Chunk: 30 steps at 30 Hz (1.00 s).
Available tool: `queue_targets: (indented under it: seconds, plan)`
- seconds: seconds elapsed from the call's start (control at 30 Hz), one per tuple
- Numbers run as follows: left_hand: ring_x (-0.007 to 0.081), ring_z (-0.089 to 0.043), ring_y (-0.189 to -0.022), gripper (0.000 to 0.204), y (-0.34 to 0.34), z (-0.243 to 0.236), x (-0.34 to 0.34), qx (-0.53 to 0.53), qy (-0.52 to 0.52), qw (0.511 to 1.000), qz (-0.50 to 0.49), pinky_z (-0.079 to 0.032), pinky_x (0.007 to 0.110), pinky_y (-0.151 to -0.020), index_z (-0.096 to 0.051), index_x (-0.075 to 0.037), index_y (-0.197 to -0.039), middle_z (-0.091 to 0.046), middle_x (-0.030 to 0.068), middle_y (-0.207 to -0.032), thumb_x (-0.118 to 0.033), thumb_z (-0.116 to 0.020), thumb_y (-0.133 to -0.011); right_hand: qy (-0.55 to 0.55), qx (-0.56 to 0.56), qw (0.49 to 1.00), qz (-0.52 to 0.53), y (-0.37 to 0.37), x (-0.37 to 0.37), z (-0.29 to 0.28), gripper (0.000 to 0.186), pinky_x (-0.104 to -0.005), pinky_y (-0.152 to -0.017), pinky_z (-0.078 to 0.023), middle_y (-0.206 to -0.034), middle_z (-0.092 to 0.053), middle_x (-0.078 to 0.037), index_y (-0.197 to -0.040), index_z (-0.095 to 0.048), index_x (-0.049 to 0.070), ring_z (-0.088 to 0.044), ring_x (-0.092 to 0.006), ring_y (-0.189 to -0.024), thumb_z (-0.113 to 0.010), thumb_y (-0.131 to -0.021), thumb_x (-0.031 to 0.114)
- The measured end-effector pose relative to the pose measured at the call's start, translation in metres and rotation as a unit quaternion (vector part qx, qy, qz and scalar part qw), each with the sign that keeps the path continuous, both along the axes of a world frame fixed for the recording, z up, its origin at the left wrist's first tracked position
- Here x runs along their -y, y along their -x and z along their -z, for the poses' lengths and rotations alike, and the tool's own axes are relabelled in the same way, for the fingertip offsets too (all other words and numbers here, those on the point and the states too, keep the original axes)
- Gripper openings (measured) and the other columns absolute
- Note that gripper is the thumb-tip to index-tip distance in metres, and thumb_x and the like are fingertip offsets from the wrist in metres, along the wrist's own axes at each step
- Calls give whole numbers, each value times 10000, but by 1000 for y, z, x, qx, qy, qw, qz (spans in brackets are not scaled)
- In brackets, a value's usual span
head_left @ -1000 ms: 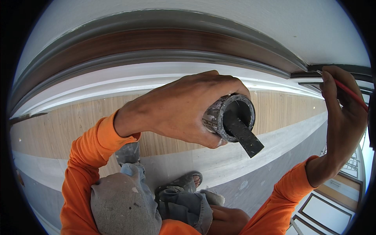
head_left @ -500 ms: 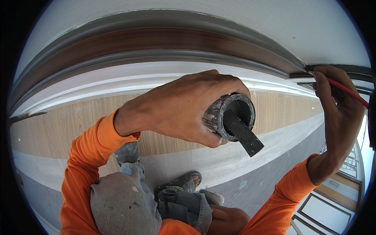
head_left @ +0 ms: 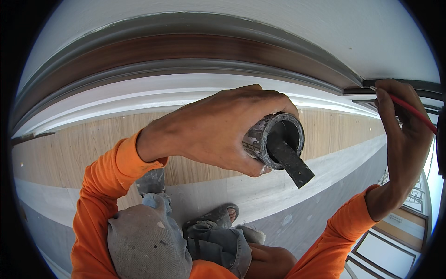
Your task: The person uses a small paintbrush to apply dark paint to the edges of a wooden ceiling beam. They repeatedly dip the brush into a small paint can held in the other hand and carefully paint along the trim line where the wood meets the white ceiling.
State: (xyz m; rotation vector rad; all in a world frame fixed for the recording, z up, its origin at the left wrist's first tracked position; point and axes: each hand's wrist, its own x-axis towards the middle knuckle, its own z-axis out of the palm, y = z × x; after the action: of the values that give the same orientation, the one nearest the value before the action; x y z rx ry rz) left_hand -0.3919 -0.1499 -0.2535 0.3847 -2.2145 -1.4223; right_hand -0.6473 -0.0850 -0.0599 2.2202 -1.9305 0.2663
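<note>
My left hand point(head_left: 204, 128) is wrapped round a small paint-smeared can point(head_left: 254, 139), tilted so that its round mouth faces me. A flat black strip point(head_left: 293, 162) leans in the can and sticks out past the rim; the inside is dark. At the far right my right hand point(head_left: 403, 116) pinches a thin paintbrush point(head_left: 413, 109) with a red handle. Its silvery ferrule shows just beyond the fingertips, against the dark trim point(head_left: 418, 87) at the corner. The bristles are too small to make out.
A long grey and brown moulding point(head_left: 200, 49) runs along the pale wall point(head_left: 260, 18). Below lie a wood-grain strip point(head_left: 93, 144) and grey floor point(head_left: 320, 186). My knee in worn jeans point(head_left: 148, 242) and a sandalled foot point(head_left: 220, 214) are beneath. Framed panels point(head_left: 385, 251) stand at lower right.
The brush tip and my right hand have shifted slightly to the right along the dark trim. My left hand and the can have moved only a touch down and right.
</note>
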Motion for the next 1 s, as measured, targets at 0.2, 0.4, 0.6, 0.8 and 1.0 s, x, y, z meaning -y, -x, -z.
queue_targets:
  seconds: [0.2, 0.4, 0.6, 0.8, 1.0]
  plan:
    - [337, -677, -1179, 837, 0, 1, 0, -4, 4, 1000, 2, -535, 468, -1046, -597, -78, -1370, -691, 154, -1240, -294, -948, -642, 5, -4, 1000, -3, 3, -3, -3, 195, -316, -899, -615, -1098, -770, -77, -1173, -752, 53, -747, -184, -980, -744, -1002, 147]
    - [338, -677, -1180, 841, 0, 1, 0, -1, 6, 1000, 2, -536, 470, -1042, -596, -77, -1375, -690, 154, -1246, -301, -947, -644, 2, -3, 1000, -8, -4, -5, -1, 205, -311, -901, -619, -1091, -768, -76, -1183, -750, 51, -748, -182, -983, -746, -1000, 142]
    - [338, -674, -1187, 848, 0, -2, 0, 13, 9, 1000, 1, -536, 471, -1043, -596, -82, -1379, -687, 153, -1256, -317, -949, -646, 15, 4, 1000, -24, 1, -5, 1, 205, -314, -883, -622, -1076, -766, -83, -1184, -750, 50, -749, -186, -982, -750, -995, 129]
    - [332, -675, -1188, 839, -1, -1, -1, 14, 11, 1000, -3, -537, 469, -1044, -598, -86, -1376, -688, 148, -1255, -316, -944, -647, 15, 7, 997, -77, -11, 0, 5, 204, -310, -885, -619, -1072, -767, -85, -1184, -749, 51, -748, -185, -975, -751, -993, 123]
    - [330, -676, -1185, 829, 0, -2, 0, 9, 8, 1000, 0, -538, 469, -1043, -599, -89, -1371, -689, 145, -1252, -300, -939, -644, 22, -35, 999, -33, 1, -5, 1, 206, -315, -874, -625, -1079, -768, -87, -1188, -749, 51, -750, -188, -974, -747, -995, 122]
